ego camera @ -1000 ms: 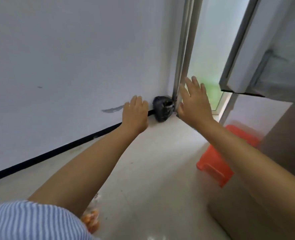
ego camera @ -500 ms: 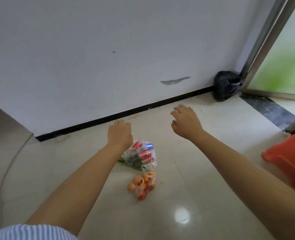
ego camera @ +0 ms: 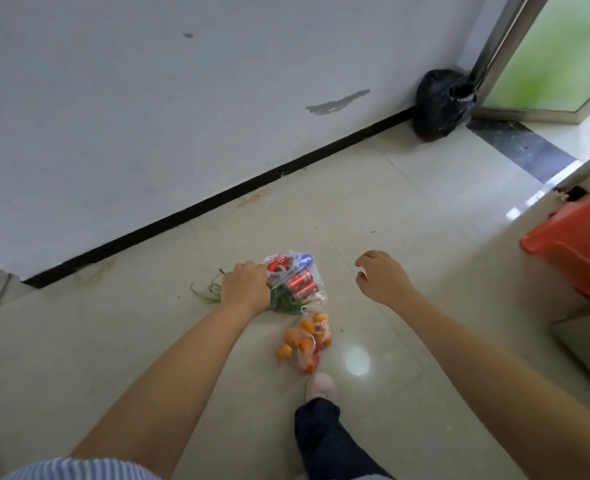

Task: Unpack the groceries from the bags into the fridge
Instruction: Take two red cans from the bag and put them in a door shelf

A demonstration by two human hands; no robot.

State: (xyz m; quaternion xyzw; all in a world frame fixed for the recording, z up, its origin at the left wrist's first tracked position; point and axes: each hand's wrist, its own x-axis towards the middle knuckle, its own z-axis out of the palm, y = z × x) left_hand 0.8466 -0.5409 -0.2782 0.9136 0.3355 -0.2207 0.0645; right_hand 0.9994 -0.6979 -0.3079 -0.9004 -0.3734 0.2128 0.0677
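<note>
On a tiled floor (ego camera: pixel 113 341) near a white wall, my left hand (ego camera: pixel 245 289) comes down on a clear bag of cans and greens (ego camera: pixel 295 284), fingers curled over its near edge, though I cannot tell whether they have actually closed on the plastic. My right hand (ego camera: pixel 383 279) hovers just beside the bag, fingers loosely bent and holding nothing. A second bag of oranges (ego camera: pixel 305 341) lies touching the first, just ahead of my shoe (ego camera: pixel 319 386). The risk from here, as I judge it: lifting the thin plastic by one edge could tip cans out, and stray greens (ego camera: pixel 205 295) already trail outside.
</note>
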